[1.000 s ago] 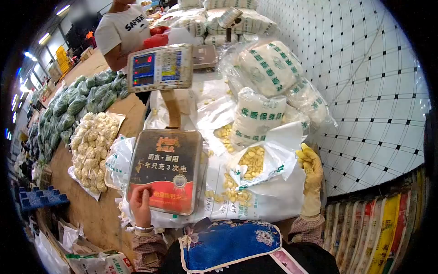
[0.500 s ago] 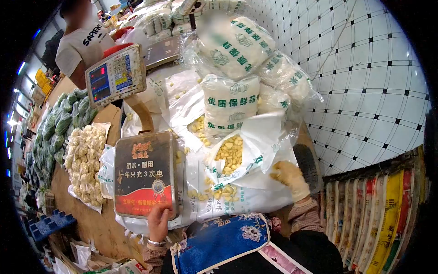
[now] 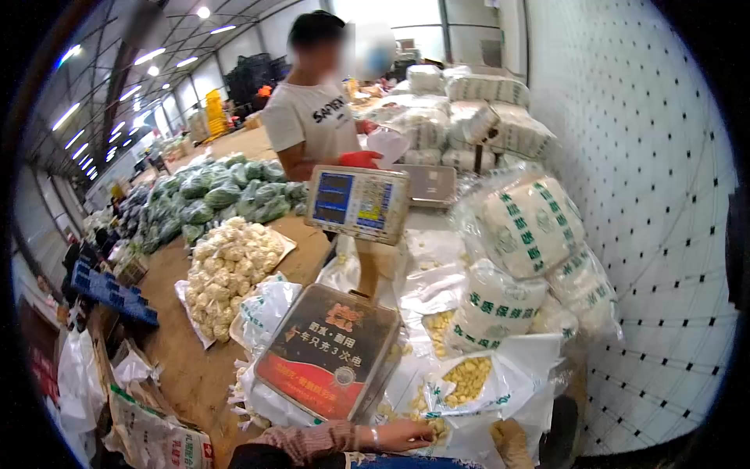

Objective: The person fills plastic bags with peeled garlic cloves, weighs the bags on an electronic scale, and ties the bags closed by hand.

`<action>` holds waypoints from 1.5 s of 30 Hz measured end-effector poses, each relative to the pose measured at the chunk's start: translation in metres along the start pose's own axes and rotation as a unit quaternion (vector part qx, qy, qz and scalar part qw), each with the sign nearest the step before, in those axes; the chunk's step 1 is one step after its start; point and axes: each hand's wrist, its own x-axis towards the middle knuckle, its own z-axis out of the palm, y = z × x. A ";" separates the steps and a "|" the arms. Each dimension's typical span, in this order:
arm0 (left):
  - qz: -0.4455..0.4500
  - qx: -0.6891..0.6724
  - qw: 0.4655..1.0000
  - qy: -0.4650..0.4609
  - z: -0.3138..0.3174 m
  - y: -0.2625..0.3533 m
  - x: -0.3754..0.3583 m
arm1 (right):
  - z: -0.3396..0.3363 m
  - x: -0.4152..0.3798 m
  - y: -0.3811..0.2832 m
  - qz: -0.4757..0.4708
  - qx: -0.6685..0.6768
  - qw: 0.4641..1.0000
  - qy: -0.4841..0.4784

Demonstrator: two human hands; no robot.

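My left hand (image 3: 404, 434) reaches right from a pink knitted sleeve, fingers stretched over peeled garlic cloves (image 3: 440, 429) on the white plastic; it appears to hold nothing. My right hand (image 3: 511, 444), in a tan glove, rests at the near right side of an opened white plastic bag (image 3: 516, 397); its grip is not clear. More peeled garlic cloves (image 3: 467, 381) show through the bag's mouth. The weighing scale's dark and red platform (image 3: 324, 352) lies left of the bag, its display (image 3: 358, 203) behind it.
Filled garlic bags (image 3: 500, 301) with green print are stacked behind the opened bag, beside a tiled wall (image 3: 625, 195). Garlic bulbs (image 3: 234, 266) and bagged green vegetables (image 3: 226, 191) are heaped at left. Across the scale stands a person (image 3: 312, 117) in red gloves.
The camera view has lifted and turned left. My left hand has left the scale platform's edge for the loose cloves. My right hand stays beside the opened bag. The display's red digits no longer show.
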 end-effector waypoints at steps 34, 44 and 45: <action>-0.099 -0.327 0.745 0.573 -0.071 0.004 -0.135 | -0.074 0.069 -0.229 -0.220 0.432 0.862 -0.152; -0.038 -0.149 0.828 0.540 -0.077 0.000 -0.155 | -0.018 0.094 -0.288 -0.196 0.327 0.801 -0.461; -0.025 -0.111 0.831 0.545 -0.079 -0.002 -0.158 | -0.020 0.097 -0.299 -0.205 0.299 0.804 -0.472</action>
